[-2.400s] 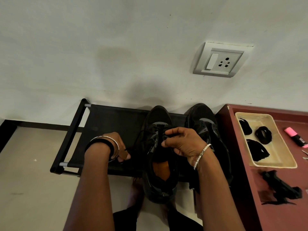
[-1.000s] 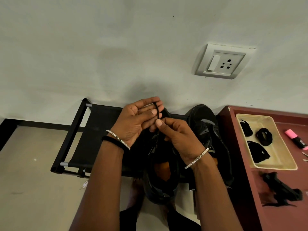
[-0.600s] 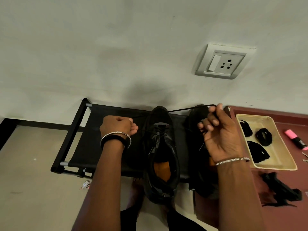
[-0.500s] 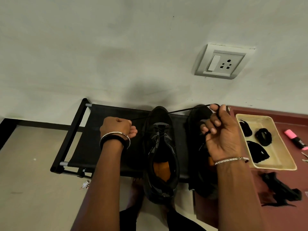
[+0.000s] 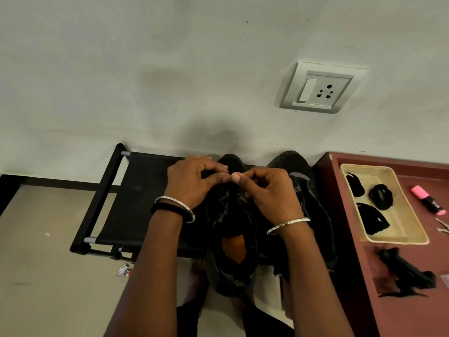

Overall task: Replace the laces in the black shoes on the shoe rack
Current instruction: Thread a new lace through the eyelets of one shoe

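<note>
Grey switch-and-socket plate (image 5: 315, 90) on the pale wall (image 5: 145, 69), upper right. Black skirting (image 5: 48, 182) along the wall's foot, above a beige floor (image 5: 48, 263). Small crumpled scrap (image 5: 124, 269) on that floor. At right, a maroon table (image 5: 427, 176) bearing a beige tray (image 5: 401, 229). Just beside the tray, a pink highlighter (image 5: 427, 200) with a black middle. Nearer the table's front, a black item (image 5: 405, 273), too dark to identify. Thin metal piece (image 5: 442, 224) cut off by the right edge.

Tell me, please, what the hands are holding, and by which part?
The left hand and right hand both pinch over the front of the black shoe, apparently on its lace. The lace itself, and where the grip sits on it, cannot be made out.
</note>
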